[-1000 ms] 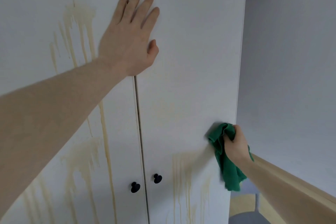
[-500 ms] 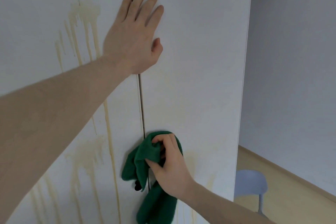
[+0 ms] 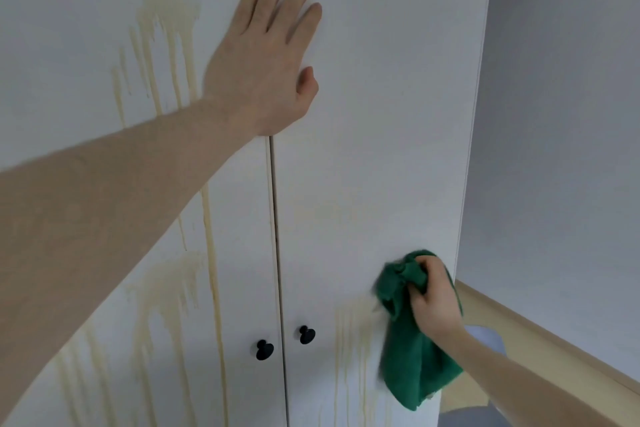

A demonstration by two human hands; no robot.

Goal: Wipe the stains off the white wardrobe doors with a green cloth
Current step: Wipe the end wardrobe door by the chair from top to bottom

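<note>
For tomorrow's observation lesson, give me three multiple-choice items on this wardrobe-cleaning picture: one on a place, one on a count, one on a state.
1. Where is the green cloth?
A. at the right door's outer edge
B. over the knobs
C. on the left door's top stain

2. How many black knobs show?
A. one
B. two
C. four

3. How is the left hand?
A. gripping a knob
B. fist clear of the doors
C. flat, fingers straight, across the door seam

Answers: 1 A, the right hand holds the cloth bunched against the right door near its outer edge. 2 B, one knob on the left door, another knob on the right door. 3 C, the palm lies open over the seam.
</note>
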